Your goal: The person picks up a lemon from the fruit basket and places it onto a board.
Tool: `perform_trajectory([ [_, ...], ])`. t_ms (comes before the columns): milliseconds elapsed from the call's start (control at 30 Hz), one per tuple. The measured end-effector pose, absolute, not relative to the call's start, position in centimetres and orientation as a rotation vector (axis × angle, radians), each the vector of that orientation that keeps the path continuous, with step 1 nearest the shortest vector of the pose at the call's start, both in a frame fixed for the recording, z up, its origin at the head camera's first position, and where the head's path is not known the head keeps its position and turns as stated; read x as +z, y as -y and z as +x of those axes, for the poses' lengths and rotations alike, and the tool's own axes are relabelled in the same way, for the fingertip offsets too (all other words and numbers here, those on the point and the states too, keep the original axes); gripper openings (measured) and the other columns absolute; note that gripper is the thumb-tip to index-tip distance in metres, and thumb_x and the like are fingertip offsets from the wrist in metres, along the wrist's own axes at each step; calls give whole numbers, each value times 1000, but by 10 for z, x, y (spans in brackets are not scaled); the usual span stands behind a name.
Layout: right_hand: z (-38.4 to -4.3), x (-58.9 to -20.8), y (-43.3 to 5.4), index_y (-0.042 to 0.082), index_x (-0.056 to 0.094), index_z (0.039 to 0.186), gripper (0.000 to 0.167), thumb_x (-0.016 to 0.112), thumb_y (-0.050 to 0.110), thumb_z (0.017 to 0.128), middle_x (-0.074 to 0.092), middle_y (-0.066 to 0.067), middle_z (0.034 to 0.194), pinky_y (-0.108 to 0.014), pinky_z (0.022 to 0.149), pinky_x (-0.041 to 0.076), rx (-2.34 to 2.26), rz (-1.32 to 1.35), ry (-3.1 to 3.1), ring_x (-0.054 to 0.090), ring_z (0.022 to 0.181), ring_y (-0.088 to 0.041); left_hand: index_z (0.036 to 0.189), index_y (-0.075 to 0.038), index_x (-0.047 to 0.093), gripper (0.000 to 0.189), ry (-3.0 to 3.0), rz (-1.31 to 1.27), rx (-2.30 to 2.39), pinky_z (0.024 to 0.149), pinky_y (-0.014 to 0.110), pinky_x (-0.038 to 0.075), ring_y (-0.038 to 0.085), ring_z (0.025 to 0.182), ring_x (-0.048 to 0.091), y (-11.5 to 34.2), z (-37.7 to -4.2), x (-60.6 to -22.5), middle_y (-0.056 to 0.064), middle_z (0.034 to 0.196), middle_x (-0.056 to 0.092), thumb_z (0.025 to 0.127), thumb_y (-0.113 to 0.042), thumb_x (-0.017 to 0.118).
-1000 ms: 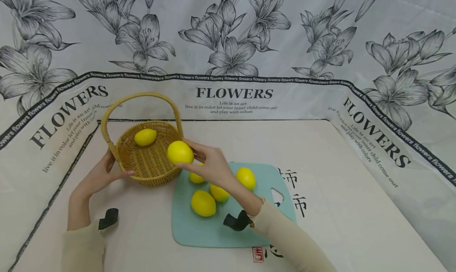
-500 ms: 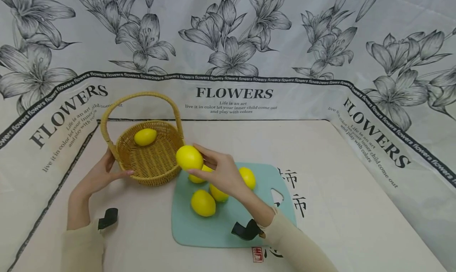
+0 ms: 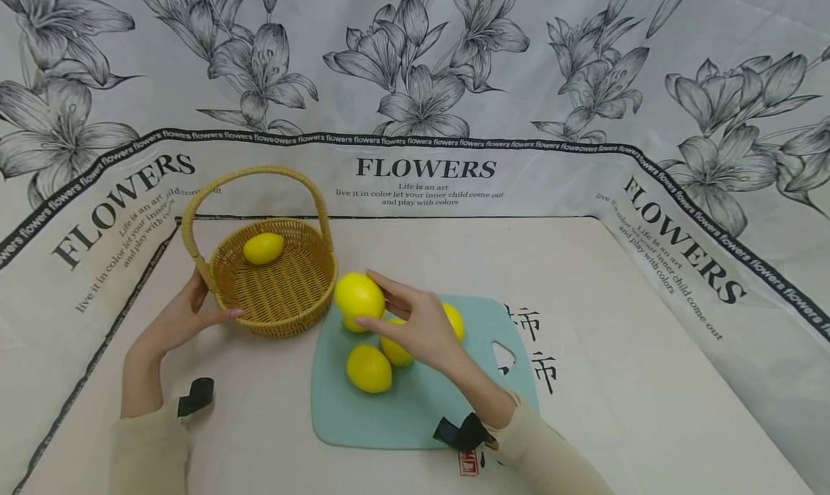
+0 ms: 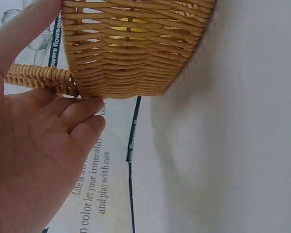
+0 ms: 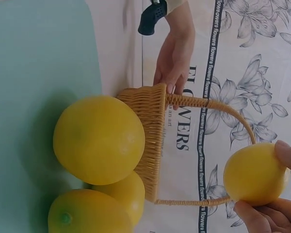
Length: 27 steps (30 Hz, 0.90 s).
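Note:
My left hand (image 3: pixel 176 323) grips the near left side of a wicker basket (image 3: pixel 285 326), thumb over the rim and fingers along the outer wall. Inside the basket, toward the back, lies one lemon (image 3: pixel 264 248). Between the thumb and fingers of my right hand (image 3: pixel 424 328) is a second lemon (image 3: pixel 359 293), pinched and raised over the far left corner of a pale green cutting board (image 3: pixel 363 423). The right wrist view also shows this held lemon (image 5: pixel 254 174) clear of the others. Several lemons rest on the board, among them a near one (image 3: pixel 369 369); my right hand partly covers some.
The basket's tall arched handle (image 3: pixel 266 171) stands upright over it. A pale cloth (image 3: pixel 622 380) with black characters covers the table. Behind hangs a flower-printed curtain (image 3: pixel 421 106). The board has a cut-out grip hole (image 3: pixel 504 358) at its right.
My right hand has drawn back from the basket's right rim, moving right and nearer with the lemon still pinched. My left hand and the basket have stayed in place.

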State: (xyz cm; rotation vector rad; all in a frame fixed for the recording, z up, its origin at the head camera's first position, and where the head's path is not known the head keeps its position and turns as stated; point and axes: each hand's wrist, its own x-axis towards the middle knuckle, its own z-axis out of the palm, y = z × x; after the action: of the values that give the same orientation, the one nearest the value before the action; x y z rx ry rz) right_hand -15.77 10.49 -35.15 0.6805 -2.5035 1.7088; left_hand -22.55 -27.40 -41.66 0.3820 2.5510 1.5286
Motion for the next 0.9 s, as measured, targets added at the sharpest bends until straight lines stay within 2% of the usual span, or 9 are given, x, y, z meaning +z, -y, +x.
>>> perform_trajectory([
  [333,-143,-352,-117,8,50,140,64,78,16,82,52,-5,139,-23,95,48,1692,641,2495,55,122,-16,150,-40,-15,110,-2556,432,1536,108,70,4,41,144,-5,274,-225,-417,2,160,-14,87,-23,73],
  [700,-133,-364,-131,12,51,140,65,78,20,82,52,-2,139,-23,96,46,1730,591,2497,52,124,-16,152,-36,-14,110,-2552,431,1543,108,71,4,42,144,-4,274,-225,-418,2,161,-13,87,-22,73],
  [900,-124,-368,-140,11,52,139,64,78,19,81,53,-4,138,-23,96,46,1752,536,2504,53,124,-17,151,-40,-13,110,-2558,450,1546,108,70,4,42,144,-4,274,-226,-419,1,161,-13,86,-21,74],
])
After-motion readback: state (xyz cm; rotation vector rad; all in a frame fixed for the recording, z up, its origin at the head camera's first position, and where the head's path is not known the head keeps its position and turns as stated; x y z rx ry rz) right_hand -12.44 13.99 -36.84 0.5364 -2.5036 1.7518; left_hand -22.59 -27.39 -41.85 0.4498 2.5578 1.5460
